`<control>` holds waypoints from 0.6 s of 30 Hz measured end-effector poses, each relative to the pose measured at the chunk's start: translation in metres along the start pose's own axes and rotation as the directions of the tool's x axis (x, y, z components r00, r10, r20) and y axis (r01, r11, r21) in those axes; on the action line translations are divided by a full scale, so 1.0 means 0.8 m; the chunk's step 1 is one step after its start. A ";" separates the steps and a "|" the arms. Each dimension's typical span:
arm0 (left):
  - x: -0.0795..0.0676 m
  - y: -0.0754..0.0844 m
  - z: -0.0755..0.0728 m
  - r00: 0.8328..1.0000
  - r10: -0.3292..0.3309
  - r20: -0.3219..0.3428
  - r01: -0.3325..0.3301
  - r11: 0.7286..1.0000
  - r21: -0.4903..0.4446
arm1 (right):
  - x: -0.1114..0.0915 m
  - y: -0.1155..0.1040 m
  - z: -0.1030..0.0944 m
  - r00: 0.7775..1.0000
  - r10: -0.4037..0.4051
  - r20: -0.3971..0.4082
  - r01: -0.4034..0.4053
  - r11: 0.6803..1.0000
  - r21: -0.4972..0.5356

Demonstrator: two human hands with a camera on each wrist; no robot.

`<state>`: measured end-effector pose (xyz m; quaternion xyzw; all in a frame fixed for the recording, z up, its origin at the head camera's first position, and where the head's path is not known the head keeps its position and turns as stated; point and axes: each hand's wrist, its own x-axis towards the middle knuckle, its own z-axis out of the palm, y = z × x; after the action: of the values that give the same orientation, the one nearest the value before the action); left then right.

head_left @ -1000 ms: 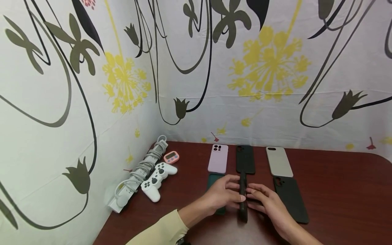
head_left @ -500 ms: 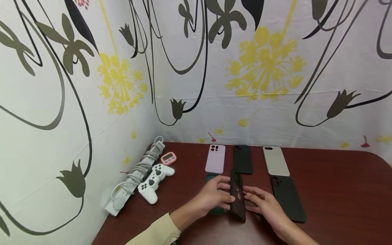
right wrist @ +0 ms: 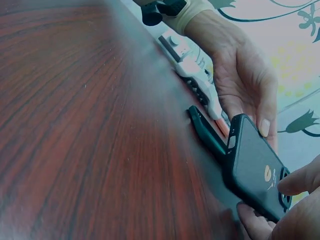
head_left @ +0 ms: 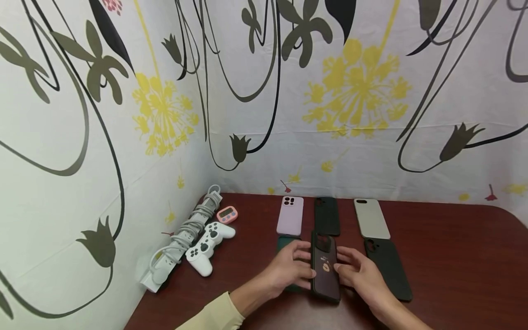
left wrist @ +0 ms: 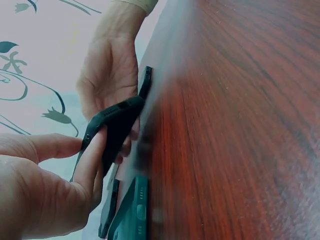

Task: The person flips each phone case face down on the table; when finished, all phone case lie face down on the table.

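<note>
Both hands hold a black phone case (head_left: 326, 270) tilted up off the table, its back with a small printed design and a camera opening facing the head camera. My left hand (head_left: 288, 266) grips its left edge, thumb at the front. On the right edge, my right hand (head_left: 363, 275) pinches it, the thumb (right wrist: 300, 180) lying on the printed back in the right wrist view. From the left wrist view, the case's bottom edge (left wrist: 117, 110) with its port cutouts shows between the hands. Partly hidden behind my left hand lies a green phone case (head_left: 284, 240).
Behind lie a lilac case (head_left: 290, 217), a dark case (head_left: 327, 217) and a light grey case (head_left: 372, 220). Another black case (head_left: 389, 270) is right of my right hand. Leftward are a white game controller (head_left: 209, 245), a pink timer (head_left: 227, 214) and a power strip (head_left: 181, 238) along the wall.
The black case has turned from edge-on to show its printed back. My right hand has shifted its hold, its thumb now on that back; the left hand keeps its grip.
</note>
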<state>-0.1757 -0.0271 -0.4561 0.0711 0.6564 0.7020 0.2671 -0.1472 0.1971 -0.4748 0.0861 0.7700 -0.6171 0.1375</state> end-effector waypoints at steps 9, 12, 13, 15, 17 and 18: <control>0.008 -0.003 0.006 1.000 -0.025 -0.006 0.025 0.999 0.036 | 0.002 0.000 -0.013 0.998 -0.037 -0.047 0.032 0.995 -0.097; 0.014 -0.003 0.009 1.000 -0.012 -0.016 0.013 0.995 0.097 | 0.001 -0.001 -0.018 0.997 -0.056 -0.044 0.051 0.992 -0.119; 0.016 -0.003 0.011 1.000 -0.002 -0.024 0.005 0.992 0.127 | 0.002 -0.001 -0.019 0.997 -0.063 -0.042 0.057 0.989 -0.135; 0.020 -0.002 0.013 0.999 0.013 -0.047 -0.004 0.981 0.192 | 0.003 -0.001 -0.022 0.997 -0.076 -0.034 0.069 0.983 -0.170; 0.024 -0.002 0.015 0.997 0.030 -0.071 -0.011 0.967 0.255 | 0.004 -0.001 -0.025 0.996 -0.086 -0.027 0.078 0.975 -0.210; 0.026 -0.003 0.016 0.996 0.036 -0.082 -0.012 0.960 0.280 | 0.006 -0.001 -0.025 0.996 -0.090 -0.026 0.082 0.969 -0.232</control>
<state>-0.1873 -0.0061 -0.4618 0.0857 0.7587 0.6081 0.2174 -0.1539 0.2166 -0.4714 0.0473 0.8417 -0.5273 0.1058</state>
